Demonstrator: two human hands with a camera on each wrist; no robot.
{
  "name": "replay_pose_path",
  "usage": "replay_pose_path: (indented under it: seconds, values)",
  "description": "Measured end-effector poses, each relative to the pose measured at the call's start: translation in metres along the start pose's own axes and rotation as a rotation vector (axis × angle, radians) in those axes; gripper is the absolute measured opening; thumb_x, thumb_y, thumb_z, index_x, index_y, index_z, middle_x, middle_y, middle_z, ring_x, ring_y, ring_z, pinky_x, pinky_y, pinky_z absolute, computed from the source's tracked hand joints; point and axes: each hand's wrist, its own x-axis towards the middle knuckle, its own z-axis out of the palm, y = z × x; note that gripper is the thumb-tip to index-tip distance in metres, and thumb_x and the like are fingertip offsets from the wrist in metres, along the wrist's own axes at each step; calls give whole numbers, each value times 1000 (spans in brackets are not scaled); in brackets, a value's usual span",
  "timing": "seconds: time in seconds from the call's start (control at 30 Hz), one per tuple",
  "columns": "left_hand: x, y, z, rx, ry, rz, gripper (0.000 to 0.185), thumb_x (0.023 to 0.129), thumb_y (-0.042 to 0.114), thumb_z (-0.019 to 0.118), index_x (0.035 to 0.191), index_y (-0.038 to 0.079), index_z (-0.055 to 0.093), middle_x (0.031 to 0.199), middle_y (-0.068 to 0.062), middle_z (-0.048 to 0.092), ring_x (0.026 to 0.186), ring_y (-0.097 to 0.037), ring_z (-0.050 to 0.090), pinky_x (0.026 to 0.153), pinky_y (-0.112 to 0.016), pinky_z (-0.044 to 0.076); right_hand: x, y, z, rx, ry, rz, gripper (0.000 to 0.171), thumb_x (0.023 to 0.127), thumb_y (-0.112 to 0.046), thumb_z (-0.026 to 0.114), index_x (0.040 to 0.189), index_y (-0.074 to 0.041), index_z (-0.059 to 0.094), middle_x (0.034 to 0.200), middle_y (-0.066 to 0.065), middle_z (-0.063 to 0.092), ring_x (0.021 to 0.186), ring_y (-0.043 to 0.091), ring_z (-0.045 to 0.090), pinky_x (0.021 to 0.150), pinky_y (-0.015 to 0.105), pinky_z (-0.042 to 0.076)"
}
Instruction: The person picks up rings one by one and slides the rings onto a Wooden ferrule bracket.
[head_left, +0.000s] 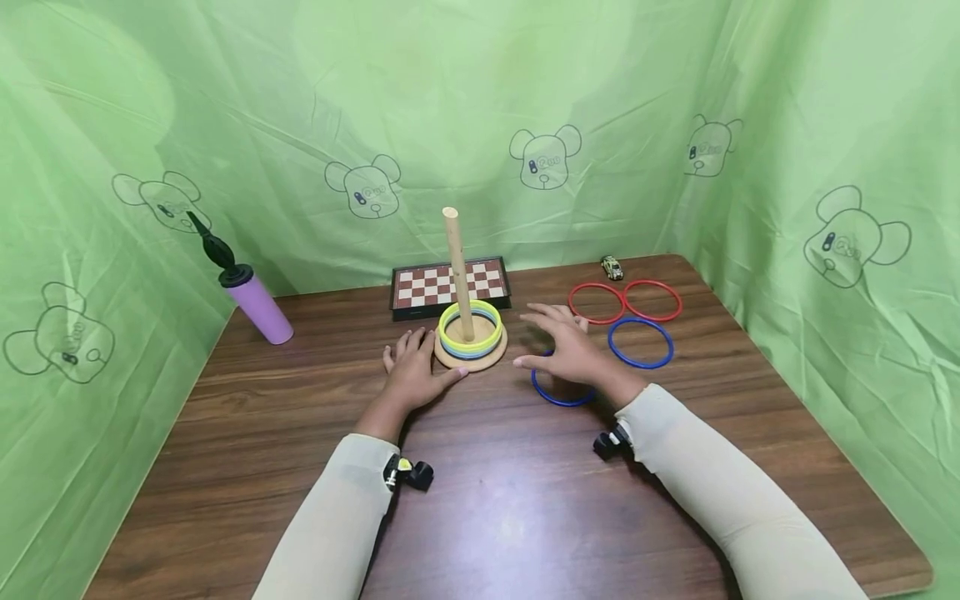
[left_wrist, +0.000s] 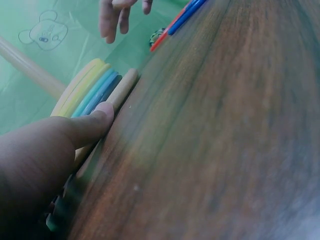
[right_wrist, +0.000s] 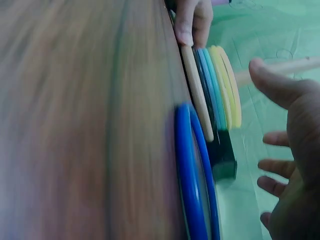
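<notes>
Honestly, nothing on the table carries readable writing; only the cartoon bear prints [head_left: 545,158] on the green backdrop show marks too small to make out. The ring stand's peg [head_left: 457,272] stands nearly upright, its long axis vertical and tipped slightly left at the top, with yellow and blue rings [head_left: 470,331] stacked flat round its foot on the round wooden base [head_left: 471,358]. My left hand [head_left: 414,372] lies flat on the wood with straight fingers, its thumb touching the base's left edge, gripping nothing. My right hand [head_left: 567,349] hovers just right of the stand, fingers spread and relaxed, holding nothing. Under it a blue ring [head_left: 558,397] lies flat on the table, beside the base.
</notes>
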Motion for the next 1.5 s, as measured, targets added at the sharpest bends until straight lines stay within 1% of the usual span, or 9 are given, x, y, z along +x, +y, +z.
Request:
replay_pose_path:
  seconds: [0.13,0.3,0.43,0.57,0.67,0.77,0.97,1.27,1.5]
  values:
    - [1,-1,1,8,2,4,105,93,71,73,171,11,35,177,-23,29,168,-48,15,127,-82,2,-9,12,-11,40,-50,-42,89,89,-51,90,163,-17,53,175,11,39,163,41,27,117,76,16]
    - [0,0,-1,11,-5,1,107,93,73,72,172,12,34,178,-22,28,168,-46,14,128,-81,2,-19,28,-21,21,-85,-83,90,87,-51,91,163,-19,53,173,14,43,161,41,30,111,70,20]
    - [-1,0,-1,14,-12,-2,107,94,73,71,173,13,33,179,-22,26,169,-46,13,127,-81,1,-23,40,-24,8,-70,-69,87,89,-47,91,161,-16,54,171,16,45,158,40,33,107,67,22]
    - [-1,-1,0,20,-11,-4,108,94,74,70,173,13,31,179,-21,26,168,-47,13,127,-81,1,-24,46,-25,2,-44,-41,86,89,-47,90,160,-14,56,170,15,47,158,39,33,111,70,20]
    - [-2,-1,1,20,-13,-6,109,93,75,71,173,13,31,179,-21,26,169,-46,13,127,-80,1,-25,49,-26,9,-50,-39,86,88,-48,91,159,-13,57,170,16,48,157,40,33,110,71,19]
    - [-3,0,0,11,-10,-3,108,93,74,72,173,12,32,179,-21,27,169,-45,14,128,-80,2,-27,54,-28,27,-83,-83,88,85,-45,94,158,-10,58,167,17,51,155,41,36,107,68,21]
    - [-2,1,0,11,-2,-4,106,94,73,72,173,13,33,179,-21,27,168,-46,14,127,-81,1,-29,64,-37,67,-153,-183,90,75,-39,101,151,-6,65,157,16,63,153,43,42,115,68,20]
    - [-4,1,-1,7,-12,-7,108,93,73,72,173,12,32,179,-21,27,169,-46,13,128,-80,1,-32,62,-44,61,-287,-144,98,73,-43,101,154,-5,61,161,19,59,159,52,33,120,85,10]
    - [-3,1,-1,8,-9,0,107,94,73,72,173,12,33,179,-21,27,168,-46,14,128,-80,1,-34,60,-44,-52,-350,-144,113,66,-54,102,159,-9,57,165,17,55,158,51,37,118,83,22]
